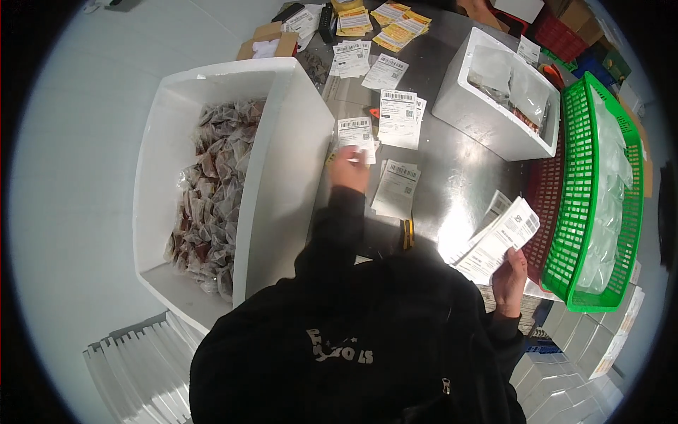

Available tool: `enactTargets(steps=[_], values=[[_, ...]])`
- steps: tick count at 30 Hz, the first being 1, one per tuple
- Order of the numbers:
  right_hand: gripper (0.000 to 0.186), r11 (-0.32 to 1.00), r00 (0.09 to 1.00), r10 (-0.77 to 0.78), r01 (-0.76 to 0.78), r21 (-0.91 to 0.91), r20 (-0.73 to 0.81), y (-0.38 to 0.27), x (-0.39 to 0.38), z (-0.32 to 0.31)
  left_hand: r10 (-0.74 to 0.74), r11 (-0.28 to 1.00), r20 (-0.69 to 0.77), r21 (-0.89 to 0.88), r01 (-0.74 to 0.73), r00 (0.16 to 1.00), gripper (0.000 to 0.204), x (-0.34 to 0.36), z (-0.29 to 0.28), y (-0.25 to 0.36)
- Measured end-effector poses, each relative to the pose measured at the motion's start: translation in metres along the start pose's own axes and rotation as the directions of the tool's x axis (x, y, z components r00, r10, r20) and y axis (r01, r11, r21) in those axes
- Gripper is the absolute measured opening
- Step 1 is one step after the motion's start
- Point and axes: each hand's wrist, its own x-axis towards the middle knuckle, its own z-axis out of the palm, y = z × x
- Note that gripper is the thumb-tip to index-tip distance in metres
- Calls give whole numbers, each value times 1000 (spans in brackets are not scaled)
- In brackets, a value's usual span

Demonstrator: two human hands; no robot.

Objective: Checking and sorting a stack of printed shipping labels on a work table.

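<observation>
My left hand reaches onto the steel table, its fingers curled closed at the lower edge of a white printed label. A fanned bundle of white label sheets is gripped in my right hand at the right front. Other label piles lie around my left hand: one just to its right, another farther back. A yellow-and-black tool lies near the front edge.
A large foam box of bagged brown items stands at left. A smaller foam box, a green basket of clear bags and a red basket are at right. Yellow leaflets, a black device and a cardboard box sit at back.
</observation>
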Motion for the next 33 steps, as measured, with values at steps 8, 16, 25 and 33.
enactTargets(steps=[8,16,25,33], values=[[33,999,999,-17,15,-35,-48,-4,8,-3,-100,833,-49,542,111,994,41,34,35,-69],[32,999,999,-3,0,-50,-49,-3,10,1,-63,916,-60,392,81,996,31,36,36,-76],[36,996,989,-31,43,79,-147,-15,2,-12,-74,949,16,-305,75,997,37,9,-12,-50],[27,976,1000,-13,15,-218,13,21,7,-10,195,570,690,-658,493,697,44,-116,-3,73]])
